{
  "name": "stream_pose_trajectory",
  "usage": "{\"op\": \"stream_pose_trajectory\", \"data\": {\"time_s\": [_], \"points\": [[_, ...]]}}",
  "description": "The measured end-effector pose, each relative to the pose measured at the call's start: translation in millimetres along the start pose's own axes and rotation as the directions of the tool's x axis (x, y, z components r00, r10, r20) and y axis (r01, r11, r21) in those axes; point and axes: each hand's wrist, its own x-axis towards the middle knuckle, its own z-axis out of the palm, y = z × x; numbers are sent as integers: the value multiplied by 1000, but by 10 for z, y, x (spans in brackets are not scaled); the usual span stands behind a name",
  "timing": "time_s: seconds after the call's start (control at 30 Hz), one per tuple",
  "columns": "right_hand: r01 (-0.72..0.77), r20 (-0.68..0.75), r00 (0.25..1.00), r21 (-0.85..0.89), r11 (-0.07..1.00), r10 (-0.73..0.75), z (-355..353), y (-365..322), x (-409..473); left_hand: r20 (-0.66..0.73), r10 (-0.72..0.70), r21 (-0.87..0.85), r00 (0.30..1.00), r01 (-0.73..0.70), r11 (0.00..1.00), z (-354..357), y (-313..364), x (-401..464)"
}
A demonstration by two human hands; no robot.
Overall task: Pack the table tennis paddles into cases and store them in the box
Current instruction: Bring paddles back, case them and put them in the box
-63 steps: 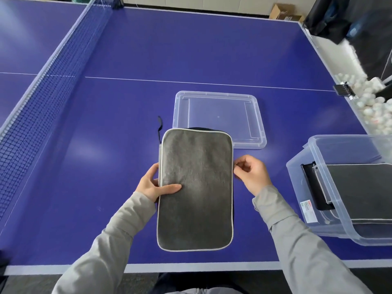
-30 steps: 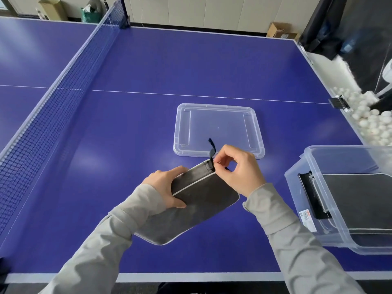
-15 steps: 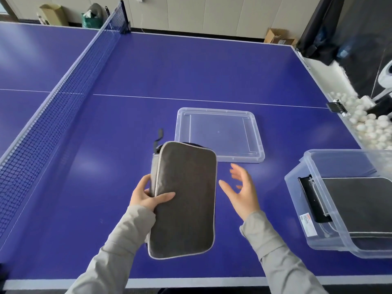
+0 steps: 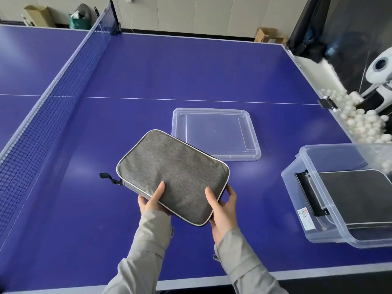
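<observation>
A grey fabric paddle case (image 4: 172,175) with pale piping is held flat above the blue table, its long side running left to right. My left hand (image 4: 151,199) grips its near-left edge, thumb on top. My right hand (image 4: 221,205) grips its near-right corner, thumb on top and fingers beneath. A dark zipper pull (image 4: 107,177) sticks out at the case's left end. The clear plastic box (image 4: 305,211) stands at the right and holds at least one dark case (image 4: 360,196). No bare paddle is in view.
The box's clear lid (image 4: 216,132) lies flat on the table (image 4: 191,64) just beyond the case. The net (image 4: 55,98) runs along the left. A tray of white balls (image 4: 360,122) sits off the table's right edge, beside a white machine (image 4: 381,71).
The case went from lying upright to being zipped at its top, then lifted. In the last half second it turned sideways, and my right hand, open before, took hold of its corner.
</observation>
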Motion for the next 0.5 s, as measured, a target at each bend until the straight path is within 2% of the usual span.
{"op": "stream_pose_trajectory", "data": {"time_s": [0.13,0.37,0.5], "points": [[40,-58,998,19,999,-38,-26,-73,-19,86,-15,12,996,14,1000,-53,-11,-19],[109,-27,994,105,988,-107,-87,-268,-58,242,-41,128,969,10,992,-134,117,19],[146,-7,989,99,984,-146,-161,-362,-85,379,-114,196,918,41,980,-181,232,64]]}}
